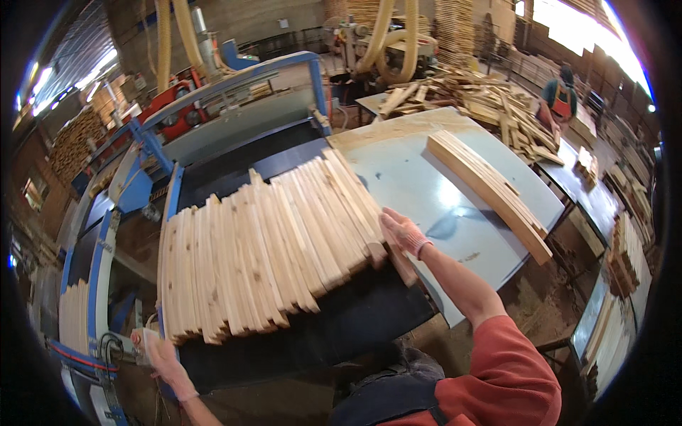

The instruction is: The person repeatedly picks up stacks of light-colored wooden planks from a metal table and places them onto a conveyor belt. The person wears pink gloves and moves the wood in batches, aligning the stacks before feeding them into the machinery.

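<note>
A row of pale wooden strips (241,255) lies side by side on a black conveyor belt (305,348), their near ends uneven. At its right side, my right hand (403,231) in a thin light glove rests with straight fingers against the outermost strips. It is open and grips nothing. My left hand (163,361), gloved the same way, is down at the near left corner of the belt. Its fingers are stretched out beside a small box with a red button (136,339); whether they touch it I cannot tell.
A pale metal-topped table (398,163) adjoins the belt on the right, with a few stacked strips (490,192) on it. Behind lies a heap of loose wood (490,106). A blue machine frame (227,89) spans the belt's far end. Another person (559,99) stands at the far right.
</note>
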A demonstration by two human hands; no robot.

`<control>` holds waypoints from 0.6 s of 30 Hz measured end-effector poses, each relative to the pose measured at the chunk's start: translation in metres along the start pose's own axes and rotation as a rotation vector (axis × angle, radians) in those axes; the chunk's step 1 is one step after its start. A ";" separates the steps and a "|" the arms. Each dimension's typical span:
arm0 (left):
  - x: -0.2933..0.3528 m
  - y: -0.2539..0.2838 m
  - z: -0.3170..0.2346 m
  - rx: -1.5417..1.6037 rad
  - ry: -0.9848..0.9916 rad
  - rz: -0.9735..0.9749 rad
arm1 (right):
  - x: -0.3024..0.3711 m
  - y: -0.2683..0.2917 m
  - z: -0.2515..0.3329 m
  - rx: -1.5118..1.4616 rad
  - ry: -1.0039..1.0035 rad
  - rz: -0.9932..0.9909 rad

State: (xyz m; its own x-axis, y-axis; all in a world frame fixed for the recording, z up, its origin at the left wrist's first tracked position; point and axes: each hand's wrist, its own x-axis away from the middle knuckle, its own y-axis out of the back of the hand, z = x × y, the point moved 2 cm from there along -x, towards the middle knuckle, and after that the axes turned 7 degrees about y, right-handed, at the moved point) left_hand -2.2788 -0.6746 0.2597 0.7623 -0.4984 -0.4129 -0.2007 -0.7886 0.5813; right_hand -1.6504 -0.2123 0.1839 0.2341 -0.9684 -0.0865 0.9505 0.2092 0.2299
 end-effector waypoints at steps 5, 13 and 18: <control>0.120 -0.115 -0.160 0.840 0.253 0.613 | -0.012 0.027 -0.038 -0.273 -0.042 -0.150; 0.236 -0.184 -0.230 1.136 0.462 1.460 | 0.080 0.046 -0.005 -0.009 -0.116 -0.140; 0.255 -0.220 -0.259 1.017 0.577 1.764 | 0.179 0.115 0.017 0.069 -0.261 -0.176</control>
State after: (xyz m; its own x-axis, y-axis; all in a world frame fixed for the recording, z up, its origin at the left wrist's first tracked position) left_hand -1.8806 -0.5352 0.2081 -0.5424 -0.7700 0.3361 -0.7749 0.3039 -0.5542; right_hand -1.5029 -0.3642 0.2115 -0.0020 -0.9929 0.1186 0.9535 0.0339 0.2995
